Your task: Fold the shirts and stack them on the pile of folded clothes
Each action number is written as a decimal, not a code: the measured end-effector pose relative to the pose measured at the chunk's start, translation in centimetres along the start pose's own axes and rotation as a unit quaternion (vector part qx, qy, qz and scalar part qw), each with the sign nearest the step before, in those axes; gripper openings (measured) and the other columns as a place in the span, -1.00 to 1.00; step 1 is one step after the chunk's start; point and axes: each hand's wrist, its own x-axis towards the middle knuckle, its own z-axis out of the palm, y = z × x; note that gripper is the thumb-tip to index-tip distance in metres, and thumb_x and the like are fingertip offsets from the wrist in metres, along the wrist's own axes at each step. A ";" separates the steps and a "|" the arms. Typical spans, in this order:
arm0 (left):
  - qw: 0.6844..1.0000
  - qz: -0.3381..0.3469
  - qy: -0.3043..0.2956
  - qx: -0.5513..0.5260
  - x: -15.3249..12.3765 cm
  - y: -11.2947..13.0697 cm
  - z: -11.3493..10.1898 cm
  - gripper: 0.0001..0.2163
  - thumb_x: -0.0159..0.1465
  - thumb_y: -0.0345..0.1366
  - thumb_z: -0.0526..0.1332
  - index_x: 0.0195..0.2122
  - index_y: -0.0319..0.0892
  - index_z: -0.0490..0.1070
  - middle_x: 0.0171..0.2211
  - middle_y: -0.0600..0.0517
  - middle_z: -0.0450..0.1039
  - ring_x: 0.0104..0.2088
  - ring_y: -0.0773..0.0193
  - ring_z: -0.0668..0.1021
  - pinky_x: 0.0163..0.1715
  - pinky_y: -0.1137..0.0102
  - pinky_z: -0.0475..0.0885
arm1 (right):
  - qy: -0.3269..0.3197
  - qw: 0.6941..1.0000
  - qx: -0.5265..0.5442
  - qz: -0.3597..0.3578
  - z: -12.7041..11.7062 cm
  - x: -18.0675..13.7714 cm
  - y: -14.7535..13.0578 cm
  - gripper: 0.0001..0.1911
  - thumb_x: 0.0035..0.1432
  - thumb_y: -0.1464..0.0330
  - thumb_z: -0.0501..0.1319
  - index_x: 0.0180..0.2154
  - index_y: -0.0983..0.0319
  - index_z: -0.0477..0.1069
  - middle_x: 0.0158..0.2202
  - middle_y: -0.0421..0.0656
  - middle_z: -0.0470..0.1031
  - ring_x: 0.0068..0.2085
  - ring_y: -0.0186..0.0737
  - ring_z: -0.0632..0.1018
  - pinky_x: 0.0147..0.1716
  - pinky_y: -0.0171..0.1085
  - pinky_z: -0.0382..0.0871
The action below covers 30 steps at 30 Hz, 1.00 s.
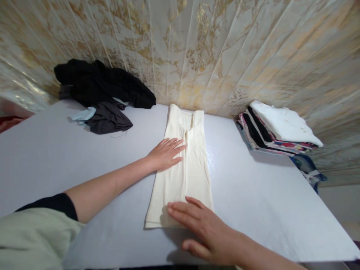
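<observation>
A cream garment, folded into a long narrow panel, lies lengthwise on the white table. Its far end reaches the curtain, and a slit or opening shows near that end. My left hand rests flat on the garment's left half, fingers spread. Over the near end, my right hand is held with fingers stretched out, casting a shadow on the cloth and table. Whether its fingertips touch the cloth I cannot tell. Neither hand grips anything.
A heap of black clothes lies at the back left, with a dark grey cloth and a pale blue piece before it. A stack of folded clothes, white garment on top, stands at the back right. A patterned curtain hangs behind the table.
</observation>
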 end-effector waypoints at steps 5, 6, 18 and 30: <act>0.998 0.001 0.017 -0.068 -3.5 1.1 -0.7 -0.51 0.35 -0.12 0.02 0.27 -0.16 0.08 0.28 -0.11 0.16 0.28 0.08 0.17 0.25 0.14 0.01 | 0.180 0.974 -0.038 0.130 -1.4 -0.5 2.5 -0.53 0.32 0.33 0.01 0.25 0.13 0.15 0.21 -0.01 0.28 0.19 -0.13 0.35 0.14 -0.08 0.30; 0.996 0.006 0.022 -0.086 -4.8 1.6 -1.1 -0.55 0.35 -0.14 0.03 0.22 -0.17 0.14 0.23 -0.12 0.23 0.24 0.09 0.24 0.22 0.15 0.07 | 0.185 0.972 -0.059 0.132 -1.3 -0.5 3.1 -0.55 0.30 0.36 0.03 0.21 0.14 0.21 0.19 0.00 0.31 0.17 -0.11 0.37 0.11 -0.06 0.33; 0.984 0.017 -0.038 -0.173 -15.3 8.2 -2.2 -0.93 0.25 -0.43 0.08 -0.29 -0.14 0.30 -0.29 0.04 0.36 -0.23 0.23 0.39 -0.12 0.29 0.25 | 0.155 0.980 -0.086 0.093 0.0 -0.4 1.6 -0.66 0.18 0.45 0.11 0.01 0.17 0.34 0.12 -0.02 0.35 0.14 -0.12 0.36 0.10 -0.06 0.30; 0.984 -0.004 -0.008 -0.180 -16.0 7.9 -2.2 -0.85 0.26 -0.48 -0.02 -0.32 -0.13 0.27 -0.35 0.07 0.38 -0.30 0.26 0.41 -0.17 0.32 0.25 | 0.152 0.982 -0.049 0.100 2.4 -1.0 0.4 -0.70 0.04 0.57 0.08 -0.18 0.16 0.30 0.14 -0.08 0.31 0.24 -0.20 0.25 0.27 0.04 -0.08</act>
